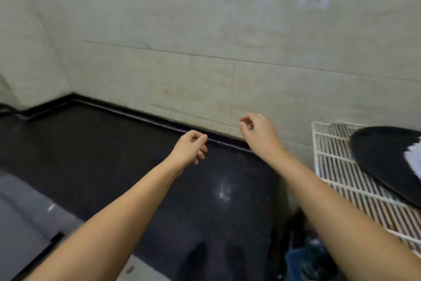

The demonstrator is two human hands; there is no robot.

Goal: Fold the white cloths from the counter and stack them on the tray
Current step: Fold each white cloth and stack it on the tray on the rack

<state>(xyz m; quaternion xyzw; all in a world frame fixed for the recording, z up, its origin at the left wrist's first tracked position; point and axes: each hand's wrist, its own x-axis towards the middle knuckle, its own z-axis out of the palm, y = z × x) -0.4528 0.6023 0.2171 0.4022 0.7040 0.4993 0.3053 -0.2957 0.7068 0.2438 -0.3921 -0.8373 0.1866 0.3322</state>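
Note:
Both my arms reach forward over a black counter (114,155). My left hand (191,147) hovers above the counter near its back edge, fingers loosely curled and holding nothing. My right hand (257,130) is raised in front of the wall, fingers also loosely curled and empty. At the right edge a dark oval tray (385,162) lies on a white wire rack (337,167). A sliver of white cloth (413,155) shows on the tray at the frame's edge. The view is blurred.
A pale tiled wall (205,41) rises behind the counter. A grey surface (27,208) lies at the lower left. Below the gap between counter and rack, a dark blue object (305,260) sits low down.

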